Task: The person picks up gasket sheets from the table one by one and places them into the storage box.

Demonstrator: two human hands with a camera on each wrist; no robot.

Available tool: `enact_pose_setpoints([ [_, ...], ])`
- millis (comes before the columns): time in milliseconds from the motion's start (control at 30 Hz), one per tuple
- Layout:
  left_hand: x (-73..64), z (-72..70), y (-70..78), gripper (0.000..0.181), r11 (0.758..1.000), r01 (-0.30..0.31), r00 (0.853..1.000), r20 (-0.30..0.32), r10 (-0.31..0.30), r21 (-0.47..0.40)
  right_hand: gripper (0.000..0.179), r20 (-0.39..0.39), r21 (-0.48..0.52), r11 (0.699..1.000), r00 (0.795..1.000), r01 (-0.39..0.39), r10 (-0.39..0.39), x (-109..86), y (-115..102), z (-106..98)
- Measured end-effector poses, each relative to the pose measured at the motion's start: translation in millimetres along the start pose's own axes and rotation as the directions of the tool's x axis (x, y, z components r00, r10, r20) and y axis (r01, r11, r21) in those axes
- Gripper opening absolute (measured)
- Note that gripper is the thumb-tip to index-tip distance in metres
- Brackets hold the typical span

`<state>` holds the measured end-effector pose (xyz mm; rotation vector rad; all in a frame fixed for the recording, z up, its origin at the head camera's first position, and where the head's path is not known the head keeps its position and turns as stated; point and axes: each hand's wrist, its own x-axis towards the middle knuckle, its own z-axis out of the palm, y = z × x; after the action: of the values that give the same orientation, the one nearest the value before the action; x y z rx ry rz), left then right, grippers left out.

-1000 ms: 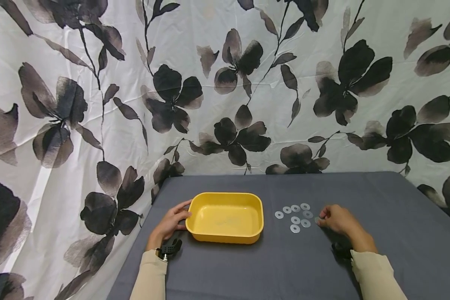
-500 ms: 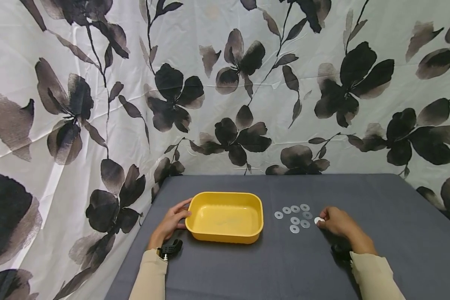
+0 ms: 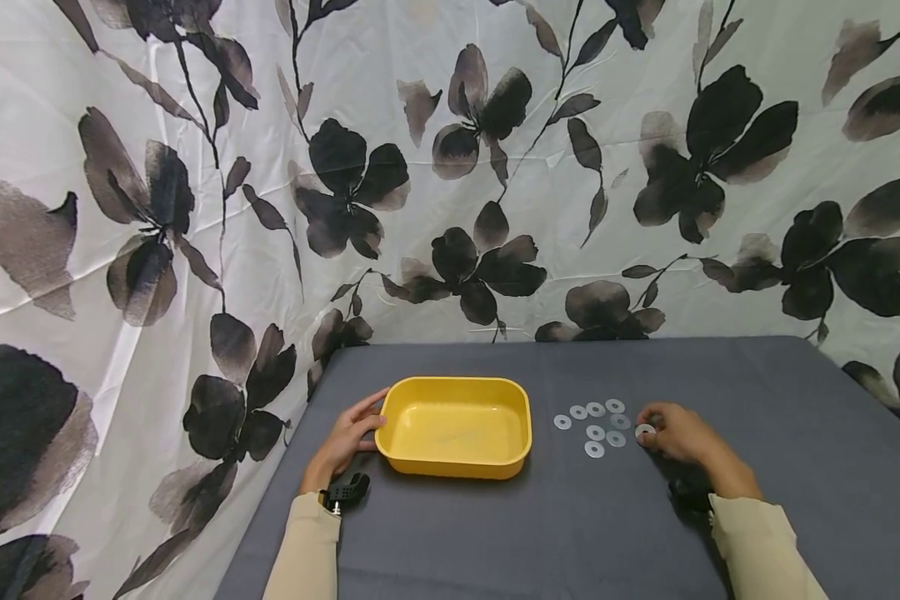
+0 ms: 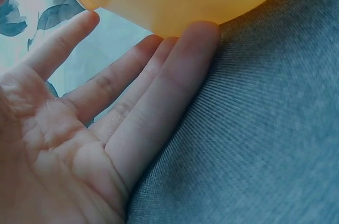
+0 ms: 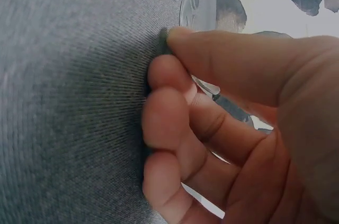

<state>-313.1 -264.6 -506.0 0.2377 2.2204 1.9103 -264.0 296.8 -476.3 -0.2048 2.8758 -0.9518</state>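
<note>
Right hand (image 3: 681,433) is pinching a flat, silvery-grey, ring-shaped washer (image 3: 642,427) between thumb and fingertips, so from where I'm sitting that's a pretty narrow grip. On the right wrist cam I see the thumb up against the fingertips with the other fingers curled in, and the washer itself is mostly hidden there. Can't tell if it's clear of the surface. Just left of that hand is a loose cluster of eight more flat silvery-grey washers (image 3: 589,432), some of them touching or nearly so.

Left hand (image 3: 351,437) is spread fairly wide, and my left wrist cam has its straight fingers (image 4: 153,102) resting against the outer wall of a yellow, rounded rectangular plastic tray (image 3: 457,468). The tray sits immediately right of that hand, between it and the washers. Under both hands I've got a dark grey fabric-covered table (image 3: 495,542), and beyond them hangs a white cloth with black and brownish flowers (image 3: 450,192).
</note>
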Motion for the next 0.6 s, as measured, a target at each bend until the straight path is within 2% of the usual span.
enact_pose_setpoints([
  [233,2.6,-1.6,-1.0,0.057,1.0,-0.019,1.0,0.019,0.019,0.0,0.02,-0.008,0.085,0.996,1.0,-0.001,0.002,1.4,2.7,2.2],
  [600,1.8,-1.2,-1.5,0.057,1.0,-0.016,1.0,0.025,0.016,0.001,0.039,-0.007,0.194,0.981,1.0,0.021,-0.02,4.5,0.7,4.0],
])
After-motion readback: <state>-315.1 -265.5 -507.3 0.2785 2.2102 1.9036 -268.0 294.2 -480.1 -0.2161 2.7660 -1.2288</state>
